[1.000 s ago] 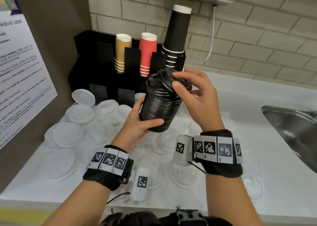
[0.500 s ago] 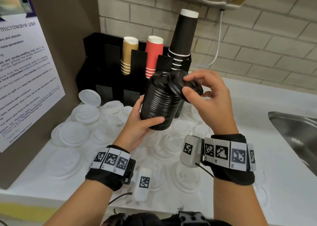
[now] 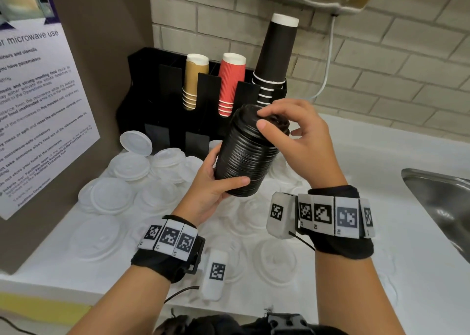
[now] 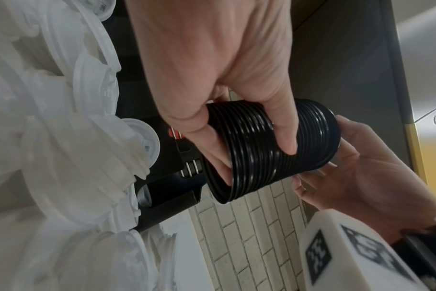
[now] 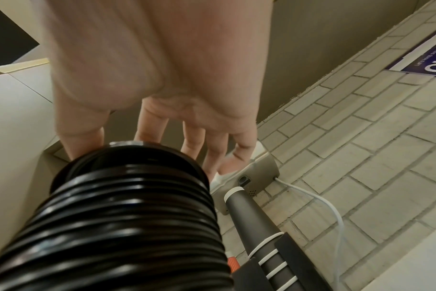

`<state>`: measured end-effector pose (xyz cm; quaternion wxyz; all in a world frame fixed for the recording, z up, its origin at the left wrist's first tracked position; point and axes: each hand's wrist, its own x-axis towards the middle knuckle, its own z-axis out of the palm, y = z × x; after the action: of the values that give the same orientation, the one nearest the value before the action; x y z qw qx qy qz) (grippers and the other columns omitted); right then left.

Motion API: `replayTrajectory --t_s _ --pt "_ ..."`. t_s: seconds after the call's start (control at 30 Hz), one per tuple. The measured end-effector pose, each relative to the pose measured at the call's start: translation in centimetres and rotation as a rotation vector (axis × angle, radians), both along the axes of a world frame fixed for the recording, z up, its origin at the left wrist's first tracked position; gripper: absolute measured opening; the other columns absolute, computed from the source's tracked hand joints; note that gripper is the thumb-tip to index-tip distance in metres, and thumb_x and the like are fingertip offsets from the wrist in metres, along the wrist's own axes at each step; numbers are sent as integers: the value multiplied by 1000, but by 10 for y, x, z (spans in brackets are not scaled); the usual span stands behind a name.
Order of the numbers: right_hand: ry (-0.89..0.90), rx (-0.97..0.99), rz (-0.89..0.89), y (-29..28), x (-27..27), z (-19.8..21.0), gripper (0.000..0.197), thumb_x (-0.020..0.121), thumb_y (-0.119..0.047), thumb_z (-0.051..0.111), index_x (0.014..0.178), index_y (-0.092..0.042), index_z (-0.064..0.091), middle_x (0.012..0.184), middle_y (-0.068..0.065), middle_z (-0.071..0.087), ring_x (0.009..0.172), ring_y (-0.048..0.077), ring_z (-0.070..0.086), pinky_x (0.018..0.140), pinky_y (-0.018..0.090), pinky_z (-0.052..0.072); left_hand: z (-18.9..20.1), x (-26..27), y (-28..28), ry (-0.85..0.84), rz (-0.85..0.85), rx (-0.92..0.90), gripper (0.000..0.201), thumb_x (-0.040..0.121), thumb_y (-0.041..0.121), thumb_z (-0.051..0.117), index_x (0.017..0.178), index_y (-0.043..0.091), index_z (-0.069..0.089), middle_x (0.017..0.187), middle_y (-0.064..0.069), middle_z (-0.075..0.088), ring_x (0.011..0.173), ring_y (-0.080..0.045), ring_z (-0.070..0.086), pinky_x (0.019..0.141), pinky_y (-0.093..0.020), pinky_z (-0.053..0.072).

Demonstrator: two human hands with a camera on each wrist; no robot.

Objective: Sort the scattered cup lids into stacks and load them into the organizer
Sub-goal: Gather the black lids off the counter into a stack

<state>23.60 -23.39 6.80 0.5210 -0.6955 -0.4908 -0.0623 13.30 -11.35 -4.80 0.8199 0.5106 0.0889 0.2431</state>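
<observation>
A tall stack of black cup lids (image 3: 246,156) is held tilted above the counter, in front of the black organizer (image 3: 157,85). My left hand (image 3: 223,174) grips its lower half, thumb in front and fingers behind; the left wrist view shows this grip (image 4: 256,161) on the ribbed stack (image 4: 311,137). My right hand (image 3: 269,119) pinches the top lid between thumb and index finger, the other fingers loosely spread. In the right wrist view those fingers (image 5: 147,126) reach over the stack's top (image 5: 127,216). Several white lids (image 3: 112,197) lie scattered on the counter.
The organizer holds gold cups (image 3: 194,80), red cups (image 3: 230,83) and a tall stack of black cups (image 3: 276,52). A steel sink (image 3: 440,202) is at the right. A brown panel with a poster (image 3: 38,105) closes off the left. A brick wall stands behind.
The top black lid, held tilted off the stack by my right hand before, now sits nearly flat on top. The left hand keeps its grip.
</observation>
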Motion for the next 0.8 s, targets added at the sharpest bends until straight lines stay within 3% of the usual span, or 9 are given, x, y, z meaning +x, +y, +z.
replayTrajectory --t_s 0.3,0.53,0.8 --pt "-64 -71 43 3 4 -1 14 84 -22 72 98 -24 70 112 -3 58 102 -9 50 81 1 34 -3 2 1 -19 20 -7 73 65 -1 77 124 36 54 117 -1 70 109 -20 67 77 -29 57" --pt "-65 -81 65 12 7 6 11 87 -22 69 97 -25 69 112 -5 57 103 -10 50 82 2 34 -5 0 10 -39 14 -2 73 67 -1 77 124 38 54 116 -1 70 109 -21 67 77 -27 56" --pt "-91 -81 83 25 1 6 10 86 -21 69 96 -23 68 107 -9 57 99 -9 51 82 2 35 -4 -3 21 -29 34 -26 85 66 -1 78 138 30 45 125 -5 65 114 -23 64 80 -31 56"
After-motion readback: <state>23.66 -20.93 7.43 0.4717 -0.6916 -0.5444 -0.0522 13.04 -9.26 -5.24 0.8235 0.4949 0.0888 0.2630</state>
